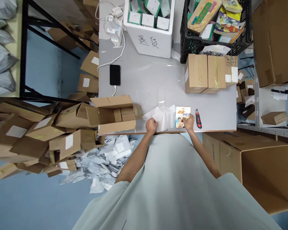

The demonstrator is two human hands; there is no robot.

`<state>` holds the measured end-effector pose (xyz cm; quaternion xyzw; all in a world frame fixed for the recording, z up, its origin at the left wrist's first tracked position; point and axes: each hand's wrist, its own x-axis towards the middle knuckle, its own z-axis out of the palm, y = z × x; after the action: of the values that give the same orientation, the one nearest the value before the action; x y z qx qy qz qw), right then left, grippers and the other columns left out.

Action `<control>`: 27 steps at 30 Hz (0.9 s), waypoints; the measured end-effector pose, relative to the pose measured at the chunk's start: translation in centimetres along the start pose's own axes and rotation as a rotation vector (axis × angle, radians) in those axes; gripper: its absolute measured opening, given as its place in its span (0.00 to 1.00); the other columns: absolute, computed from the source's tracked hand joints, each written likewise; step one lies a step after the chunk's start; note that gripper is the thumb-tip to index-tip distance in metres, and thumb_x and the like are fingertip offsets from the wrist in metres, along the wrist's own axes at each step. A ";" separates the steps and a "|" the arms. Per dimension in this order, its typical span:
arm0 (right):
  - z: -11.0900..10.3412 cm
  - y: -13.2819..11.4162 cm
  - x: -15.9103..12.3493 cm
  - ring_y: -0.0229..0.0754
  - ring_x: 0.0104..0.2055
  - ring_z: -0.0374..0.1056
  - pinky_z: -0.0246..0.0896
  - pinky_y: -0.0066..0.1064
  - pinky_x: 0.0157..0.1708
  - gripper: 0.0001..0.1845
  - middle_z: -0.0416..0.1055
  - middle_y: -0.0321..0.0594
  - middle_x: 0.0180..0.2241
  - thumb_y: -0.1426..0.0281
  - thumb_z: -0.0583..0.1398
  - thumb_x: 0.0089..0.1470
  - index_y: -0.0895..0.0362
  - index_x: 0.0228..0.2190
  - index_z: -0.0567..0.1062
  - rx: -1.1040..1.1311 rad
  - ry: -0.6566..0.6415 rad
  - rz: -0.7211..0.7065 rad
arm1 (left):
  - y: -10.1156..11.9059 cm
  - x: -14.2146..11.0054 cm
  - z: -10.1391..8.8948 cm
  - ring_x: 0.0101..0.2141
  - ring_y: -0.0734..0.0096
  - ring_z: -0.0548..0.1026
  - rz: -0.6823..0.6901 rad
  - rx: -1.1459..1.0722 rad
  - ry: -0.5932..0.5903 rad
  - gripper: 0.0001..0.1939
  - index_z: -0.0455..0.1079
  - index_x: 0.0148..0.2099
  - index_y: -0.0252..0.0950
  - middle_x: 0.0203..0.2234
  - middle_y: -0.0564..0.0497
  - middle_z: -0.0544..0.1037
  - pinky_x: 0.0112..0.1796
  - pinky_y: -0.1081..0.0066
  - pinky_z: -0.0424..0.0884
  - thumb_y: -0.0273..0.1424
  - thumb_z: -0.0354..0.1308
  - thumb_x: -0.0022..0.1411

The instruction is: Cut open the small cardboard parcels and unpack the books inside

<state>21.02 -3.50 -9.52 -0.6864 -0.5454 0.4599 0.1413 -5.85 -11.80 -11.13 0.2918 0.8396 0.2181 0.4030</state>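
Observation:
At the table's front edge, my left hand (151, 126) is closed on the left side of a crumpled white plastic bag (167, 115). Right of the bag lies a small printed booklet or flat box (180, 117), orange, blue and white with a cartoon figure; which of the two I cannot tell. My right hand (189, 123) grips its lower right corner, thumb on top. Just beyond that hand is a red and black box cutter (198, 119), lying apart from it. An open cardboard box (116, 126) stands left of my left hand.
A black phone (115, 75) lies on a charging cable. Behind stand a white foam bin (153, 43) of small boxes and a black crate (193, 43) of books. Closed cartons (198, 75) sit right. Opened boxes (72, 140) and grey mailing bags (105, 159) pile up left.

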 end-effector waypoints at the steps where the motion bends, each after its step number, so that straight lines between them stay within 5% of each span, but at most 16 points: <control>1: 0.5 -0.7 -0.2 0.59 0.71 0.64 0.59 0.54 0.73 0.39 0.68 0.66 0.68 0.63 0.63 0.58 0.63 0.67 0.68 -0.049 0.007 0.010 | 0.6 -0.1 -0.4 0.48 0.46 0.78 0.008 -0.026 -0.011 0.09 0.66 0.25 0.43 0.32 0.43 0.81 0.54 0.55 0.70 0.28 0.65 0.50; 5: 3.3 -3.9 -1.0 0.56 0.62 0.73 0.65 0.52 0.68 0.53 0.66 0.56 0.69 0.69 0.70 0.52 0.53 0.76 0.62 -0.129 -0.276 -0.060 | 3.1 -0.8 -3.3 0.34 0.62 0.73 0.085 -0.187 -0.053 0.05 0.68 0.26 0.41 0.23 0.54 0.72 0.42 0.66 0.68 0.32 0.63 0.48; 7: 4.8 -5.7 -1.4 0.56 0.62 0.73 0.65 0.51 0.68 0.52 0.66 0.53 0.68 0.71 0.73 0.50 0.52 0.74 0.66 -0.135 -0.384 -0.164 | 4.3 -1.4 -5.6 0.31 0.66 0.70 0.124 -0.276 -0.070 0.05 0.69 0.27 0.40 0.23 0.56 0.71 0.37 0.69 0.66 0.34 0.60 0.47; 10: 6.8 -8.4 -1.9 0.52 0.64 0.72 0.65 0.45 0.69 0.27 0.74 0.46 0.60 0.69 0.70 0.57 0.51 0.58 0.81 -0.101 -0.455 -0.287 | 5.8 -2.3 -9.7 0.30 0.69 0.68 0.169 -0.487 -0.079 0.07 0.70 0.28 0.38 0.24 0.55 0.71 0.33 0.71 0.64 0.35 0.59 0.45; 12: 7.8 -10.0 -2.3 0.50 0.63 0.73 0.66 0.45 0.68 0.18 0.77 0.44 0.57 0.65 0.65 0.63 0.50 0.53 0.83 -0.019 -0.472 -0.347 | 6.5 -2.8 -12.7 0.30 0.70 0.67 0.185 -0.720 -0.075 0.09 0.73 0.30 0.37 0.25 0.55 0.73 0.33 0.72 0.64 0.34 0.60 0.43; 14: 8.6 -11.7 -2.8 0.52 0.65 0.72 0.67 0.48 0.67 0.29 0.74 0.46 0.63 0.59 0.68 0.61 0.48 0.62 0.78 0.101 -0.494 -0.380 | 7.0 -3.1 -15.8 0.30 0.71 0.67 0.193 -0.951 -0.075 0.11 0.75 0.32 0.37 0.27 0.55 0.75 0.33 0.73 0.65 0.32 0.62 0.40; 17: 9.8 -14.4 -4.1 0.57 0.71 0.66 0.65 0.51 0.69 0.62 0.63 0.53 0.73 0.54 0.78 0.46 0.47 0.76 0.62 0.213 -0.578 -0.403 | 7.1 -3.3 -19.8 0.27 0.73 0.67 0.178 -1.135 -0.113 0.11 0.74 0.31 0.37 0.26 0.55 0.74 0.30 0.75 0.65 0.30 0.62 0.39; 18: 10.2 -15.5 -4.6 0.58 0.71 0.66 0.65 0.51 0.69 0.64 0.63 0.53 0.73 0.54 0.79 0.43 0.47 0.76 0.62 0.228 -0.605 -0.423 | 6.9 -3.2 -20.9 0.26 0.74 0.66 0.167 -1.163 -0.137 0.10 0.72 0.30 0.37 0.25 0.56 0.73 0.29 0.75 0.65 0.29 0.62 0.39; 22: 12.5 -19.9 -6.9 0.55 0.56 0.75 0.72 0.46 0.59 0.34 0.81 0.45 0.52 0.52 0.75 0.50 0.54 0.55 0.83 0.290 -0.630 -0.459 | 5.1 -2.9 -23.6 0.26 0.75 0.68 0.188 -1.105 -0.173 0.22 0.77 0.44 0.37 0.26 0.57 0.74 0.30 0.76 0.67 0.29 0.64 0.42; 25: 14.4 -23.1 -8.2 0.50 0.44 0.75 0.73 0.40 0.48 0.23 0.81 0.39 0.38 0.53 0.73 0.51 0.57 0.41 0.84 0.318 -0.611 -0.436 | 2.9 -2.8 -24.9 0.29 0.72 0.72 0.292 -0.819 -0.050 0.43 0.69 0.70 0.39 0.31 0.58 0.76 0.35 0.74 0.70 0.30 0.65 0.49; 27: 15.8 -24.7 -8.5 0.47 0.41 0.74 0.72 0.37 0.45 0.21 0.79 0.37 0.34 0.54 0.73 0.49 0.58 0.36 0.82 0.320 -0.600 -0.445 | 1.3 -2.8 -25.8 0.32 0.71 0.73 0.374 -0.565 0.057 0.44 0.66 0.74 0.39 0.35 0.55 0.78 0.39 0.72 0.72 0.31 0.64 0.54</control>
<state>-6.55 -6.84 3.28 -0.3563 -0.6192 0.6770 0.1768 -24.77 -16.07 6.21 0.3113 0.6889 0.5204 0.3971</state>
